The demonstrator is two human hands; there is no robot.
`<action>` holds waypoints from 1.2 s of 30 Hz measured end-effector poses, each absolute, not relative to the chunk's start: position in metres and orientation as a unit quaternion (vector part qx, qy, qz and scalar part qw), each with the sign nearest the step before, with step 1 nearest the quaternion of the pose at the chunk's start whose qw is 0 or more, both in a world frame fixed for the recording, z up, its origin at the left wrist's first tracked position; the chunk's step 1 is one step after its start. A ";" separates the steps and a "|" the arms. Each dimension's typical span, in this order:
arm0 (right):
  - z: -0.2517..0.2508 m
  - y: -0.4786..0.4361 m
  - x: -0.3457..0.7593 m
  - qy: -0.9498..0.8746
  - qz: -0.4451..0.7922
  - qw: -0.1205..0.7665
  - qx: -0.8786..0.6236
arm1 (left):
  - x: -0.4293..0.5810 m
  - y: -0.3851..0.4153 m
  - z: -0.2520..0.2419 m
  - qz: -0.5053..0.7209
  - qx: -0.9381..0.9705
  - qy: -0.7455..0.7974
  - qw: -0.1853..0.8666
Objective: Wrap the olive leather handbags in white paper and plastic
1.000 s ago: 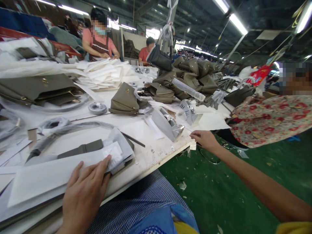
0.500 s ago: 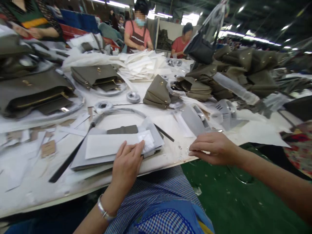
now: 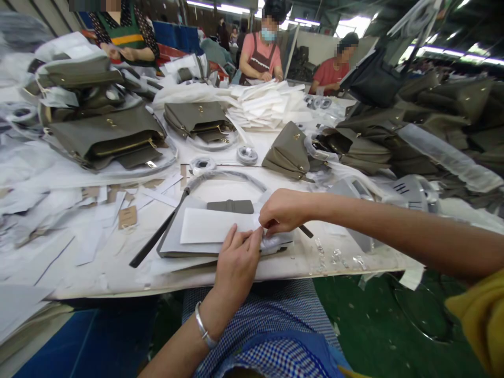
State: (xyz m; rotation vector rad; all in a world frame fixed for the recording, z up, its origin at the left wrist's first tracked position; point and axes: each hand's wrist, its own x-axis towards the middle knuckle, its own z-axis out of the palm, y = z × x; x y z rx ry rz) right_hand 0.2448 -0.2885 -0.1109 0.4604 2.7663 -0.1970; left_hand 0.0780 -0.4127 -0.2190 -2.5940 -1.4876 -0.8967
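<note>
A flat olive-grey handbag (image 3: 167, 241) in pale wrapping lies in front of me at the table edge, a wrapped handle looping behind it. On it rest a white foam sheet (image 3: 205, 226) and an olive strap tab (image 3: 236, 206). My left hand (image 3: 238, 262) lies on the sheet's right part, fingers stretched out and pressing down. My right hand (image 3: 283, 210) is closed in a pinch just beyond the left fingertips, over clear plastic wrap (image 3: 271, 241) at the sheet's right end. Whatever it pinches is hidden by the fingers.
Olive handbags (image 3: 110, 136) stand to the left, another bag (image 3: 289, 149) ahead. A heap of white sheets (image 3: 271, 102) lies farther back. Paper scraps and a brown tag (image 3: 127, 216) are at left, clear bits (image 3: 336, 257) by the right front edge. Co-workers (image 3: 260, 58) stand across the table.
My right hand has moved left from the table's edge onto the right end of the foam sheet, beside my left fingers. My left hand stays on the sheet. The view has turned left.
</note>
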 end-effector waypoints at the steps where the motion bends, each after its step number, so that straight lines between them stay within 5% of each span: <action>1: -0.113 -0.285 0.240 0.968 -0.066 0.184 0.156 | 0.078 -0.413 -0.219 -0.289 -0.830 -0.477 0.008; 20: -0.124 -0.236 0.208 0.949 -0.086 0.259 0.157 | 0.078 -0.412 -0.234 -0.347 -0.830 -0.430 0.076; 36: -0.157 -0.185 0.233 0.933 -0.178 0.116 0.291 | 0.080 -0.411 -0.239 -0.368 -0.818 -0.435 0.071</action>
